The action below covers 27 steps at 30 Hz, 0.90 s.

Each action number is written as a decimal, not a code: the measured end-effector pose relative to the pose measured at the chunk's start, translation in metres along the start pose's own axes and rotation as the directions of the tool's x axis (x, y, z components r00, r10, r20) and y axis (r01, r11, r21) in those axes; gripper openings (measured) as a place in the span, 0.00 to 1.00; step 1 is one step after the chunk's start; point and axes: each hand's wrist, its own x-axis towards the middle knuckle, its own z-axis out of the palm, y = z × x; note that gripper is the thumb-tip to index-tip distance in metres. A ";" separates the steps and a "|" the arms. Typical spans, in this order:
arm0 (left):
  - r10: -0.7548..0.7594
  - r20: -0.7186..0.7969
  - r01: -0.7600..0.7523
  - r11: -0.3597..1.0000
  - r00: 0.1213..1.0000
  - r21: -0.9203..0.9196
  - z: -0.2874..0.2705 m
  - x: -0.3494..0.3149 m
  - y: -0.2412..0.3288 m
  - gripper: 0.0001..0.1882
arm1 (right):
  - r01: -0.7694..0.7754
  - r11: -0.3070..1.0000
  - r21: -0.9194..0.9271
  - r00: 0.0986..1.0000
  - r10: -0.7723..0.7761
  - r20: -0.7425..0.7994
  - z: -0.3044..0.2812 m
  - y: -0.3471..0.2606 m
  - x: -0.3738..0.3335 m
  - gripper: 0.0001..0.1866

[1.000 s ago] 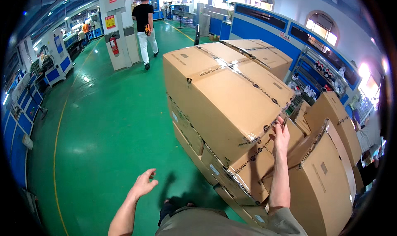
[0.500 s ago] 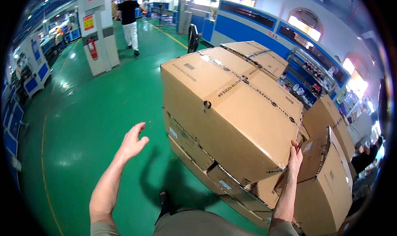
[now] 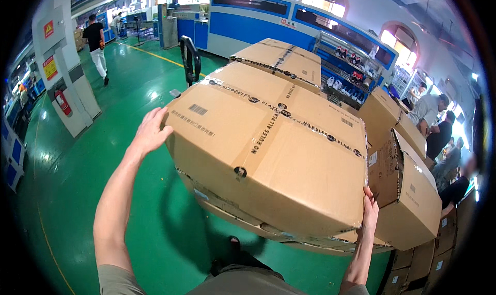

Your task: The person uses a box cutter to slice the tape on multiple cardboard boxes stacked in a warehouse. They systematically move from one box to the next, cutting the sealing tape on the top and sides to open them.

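A person's left hand [image 3: 150, 132], fingers loosely spread, touches a rectangular brown cardboard box [image 3: 305, 165], center frame; the right hand [image 3: 369, 209], fingers curled, grips its right edge.

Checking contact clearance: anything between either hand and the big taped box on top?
Nothing visible: left hand is at the left corner of the large box, right hand at its right edge. Exact contact is partly hidden.

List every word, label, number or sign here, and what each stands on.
Wording is not copied here.
Top box: readable black lettering, round marks.
Its fine print: unreadable.
Rear box: dark tape print, too small.
Pillar: red sign, yellow sign, wording too small.
Blue machine: red logo, characters too small.
Right-hand boxes: white labels, unreadable.
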 end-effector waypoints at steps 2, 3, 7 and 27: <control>0.022 -0.028 -0.019 0.996 0.999 0.088 0.008 0.029 -0.014 0.34 | 0.034 0.999 0.027 0.999 -0.033 -0.029 0.003 0.001 -0.005 0.21; 0.040 -0.053 -0.030 0.985 0.998 0.171 0.016 0.041 -0.021 0.33 | 0.090 0.996 -0.023 0.996 -0.090 -0.011 -0.006 0.006 -0.004 0.21; -0.057 0.155 0.064 0.997 0.986 -0.040 0.024 0.087 -0.017 0.25 | 0.153 0.926 -0.345 0.988 -0.149 0.040 0.010 -0.025 -0.002 0.13; 0.098 0.223 -0.024 0.950 0.970 -0.313 0.062 0.185 -0.018 0.30 | 0.719 0.080 -0.691 0.682 0.115 0.722 0.392 -0.140 0.153 0.15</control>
